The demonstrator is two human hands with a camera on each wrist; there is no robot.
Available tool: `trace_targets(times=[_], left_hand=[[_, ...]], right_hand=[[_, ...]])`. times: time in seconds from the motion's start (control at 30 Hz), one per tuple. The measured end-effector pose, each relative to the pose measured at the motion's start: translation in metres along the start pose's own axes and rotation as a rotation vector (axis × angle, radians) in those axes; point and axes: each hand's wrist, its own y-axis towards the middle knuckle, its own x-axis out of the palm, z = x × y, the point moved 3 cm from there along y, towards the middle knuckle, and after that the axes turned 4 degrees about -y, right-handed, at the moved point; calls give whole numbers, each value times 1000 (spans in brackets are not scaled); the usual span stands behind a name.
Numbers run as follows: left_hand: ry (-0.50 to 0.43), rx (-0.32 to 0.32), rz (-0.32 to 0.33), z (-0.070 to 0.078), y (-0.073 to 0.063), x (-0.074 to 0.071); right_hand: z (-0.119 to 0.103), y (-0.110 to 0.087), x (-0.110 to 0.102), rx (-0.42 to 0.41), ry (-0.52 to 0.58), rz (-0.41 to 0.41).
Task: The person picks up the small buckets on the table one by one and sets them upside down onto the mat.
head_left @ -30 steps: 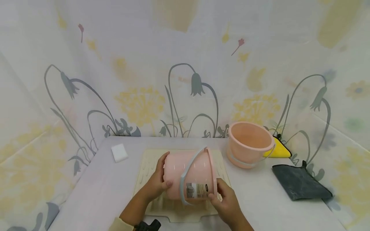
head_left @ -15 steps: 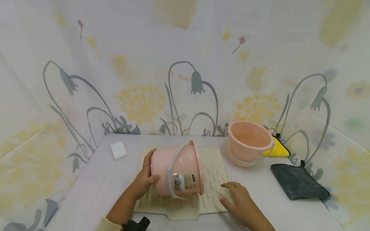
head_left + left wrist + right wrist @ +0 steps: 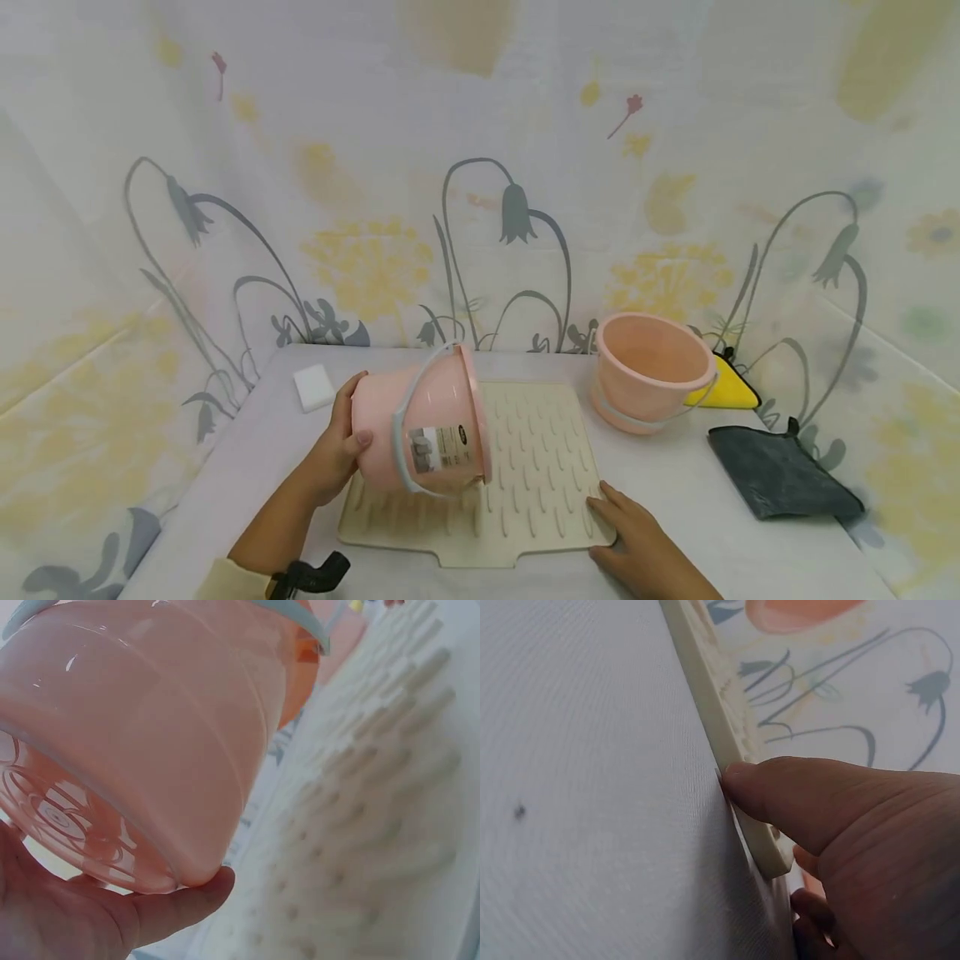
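My left hand (image 3: 330, 454) grips a pink bucket (image 3: 378, 437) by its base, thumb on the near side. The bucket lies tipped on its side, mouth to the right, over the left part of a beige ribbed draining mat (image 3: 532, 458). Its pale grey handle (image 3: 400, 433) hangs round the body, and a label (image 3: 441, 450) faces me. In the left wrist view the thumb (image 3: 187, 904) presses the bucket's bottom edge. My right hand (image 3: 637, 542) holds the mat's front right corner. Its thumb (image 3: 780, 791) lies on the mat's edge in the right wrist view.
A second bucket (image 3: 645, 408), peach-coloured, stands upright at the back right. Behind it lies a yellow cloth (image 3: 727, 387), with a dark grey cloth (image 3: 780, 471) nearer on the right. A white sponge block (image 3: 313, 388) lies at the back left of the white table (image 3: 255, 467).
My right hand has let go of the bucket's rim and moved right and down to the mat's corner. My left hand has carried the bucket leftward, baring the mat's right half.
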Motion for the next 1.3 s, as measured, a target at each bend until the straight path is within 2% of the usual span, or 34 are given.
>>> trace_targets(times=[0.23, 0.4, 0.57, 0.7, 0.83, 0.97, 1.07, 1.3], left_hand=[[76, -106, 59, 9, 0, -24], [210, -155, 112, 22, 1, -43], [380, -143, 116, 38, 1, -60], [445, -115, 99, 50, 3, -72], [502, -121, 84, 62, 8, -80], [581, -133, 82, 72, 13, -82], [666, -144, 87, 77, 19, -79], [891, -118, 25, 85, 36, -51]], right_hand=[[0, 1, 0, 31, 19, -19], [1, 0, 1, 40, 30, -21], [6, -1, 2, 24, 38, -15], [9, 0, 3, 13, 48, -23], [9, 1, 3, 12, 45, -23], [7, 1, 2, 0, 49, -20], [6, 0, 1, -1, 62, -25], [7, 0, 5, 17, 87, -21]])
